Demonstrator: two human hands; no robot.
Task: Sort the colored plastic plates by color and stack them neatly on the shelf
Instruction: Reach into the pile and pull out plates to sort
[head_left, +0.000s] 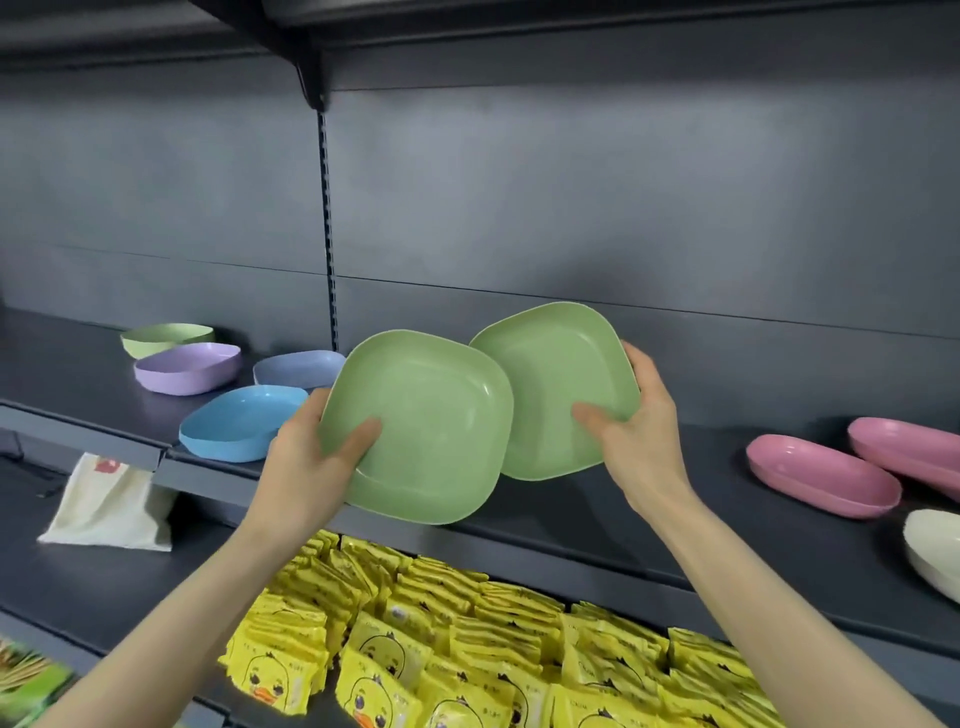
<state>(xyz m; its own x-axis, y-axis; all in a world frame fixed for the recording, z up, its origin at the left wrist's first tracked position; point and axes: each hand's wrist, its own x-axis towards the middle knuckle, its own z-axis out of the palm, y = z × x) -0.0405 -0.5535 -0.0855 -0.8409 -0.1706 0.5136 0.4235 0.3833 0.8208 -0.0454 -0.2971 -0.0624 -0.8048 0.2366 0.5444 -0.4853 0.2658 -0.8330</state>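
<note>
The left green plate (421, 415) was pinched by the left hand (306, 457), thumb in its hollow; the right hand (639, 441) gripped the right green plate (556, 384) likewise. Both hung tilted above the front edge of the shelf (727, 519), hollows toward the person, rims overlapping, the left one in front. They were squarish, with no long axis; nesting them probably needed a short sideways slide.
</note>
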